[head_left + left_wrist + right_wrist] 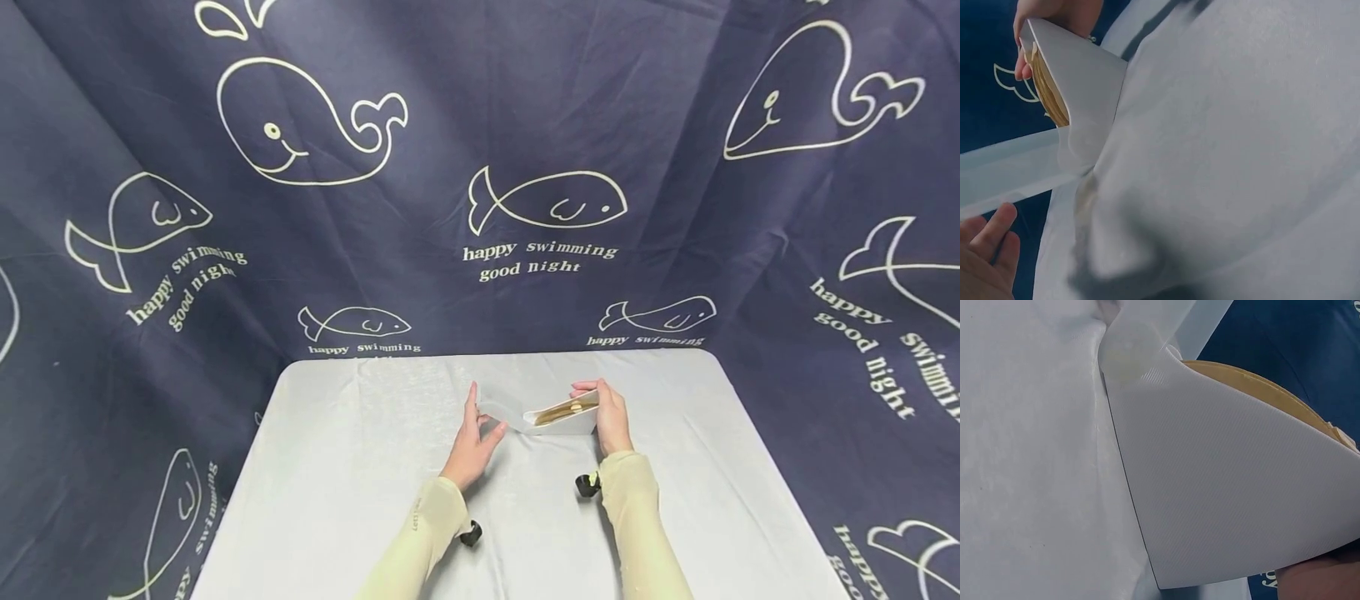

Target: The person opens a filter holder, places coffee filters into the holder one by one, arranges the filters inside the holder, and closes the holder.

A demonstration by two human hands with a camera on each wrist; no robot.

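A white, wedge-shaped holder (pixel 566 426) with a fine ribbed surface stands tilted over the cloth. A stack of thin tan sheets (pixel 1260 384) shows along its open upper edge. At its narrow end, a translucent pale strip (pixel 1010 165) extends toward my left hand (pixel 468 446). The fingers of that hand are mostly straight, with fingertips right at the strip's lower edge in the left wrist view and the thumb spread apart. My right hand (pixel 613 421) grips the holder's wide end, fingers behind it. In the right wrist view only a bit of that hand shows at the bottom corner.
A table (pixel 330 467) under a pale, slightly wrinkled cloth lies below both hands. Dark blue fabric (pixel 435 275) with white fish and whale drawings hangs behind and at both sides. Small black devices (pixel 588 485) are strapped at the wrists, over cream sleeves (pixel 637 517).
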